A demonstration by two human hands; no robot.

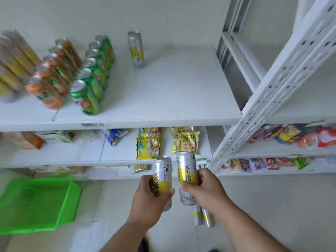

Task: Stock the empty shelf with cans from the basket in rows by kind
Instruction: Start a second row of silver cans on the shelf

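Note:
My left hand (149, 195) grips a silver and yellow can (162, 171), held upright below the top shelf. My right hand (205, 188) grips a second silver and yellow can (187, 166) right beside it. One can of the same kind (136, 49) stands alone at the back of the white shelf (172, 91). To its left stand a row of green cans (92, 73), a row of orange cans (52, 75) and, at the far left, blurred yellow cans (12, 60). Two more silver and yellow cans (202, 215) lie on the floor under my right wrist.
A green plastic basket (36, 202) sits on the floor at the lower left, with nothing visible inside. Lower shelves hold snack packets (148, 144). A perforated white upright (272, 84) crosses on the right, with another stocked rack (291, 137) behind it.

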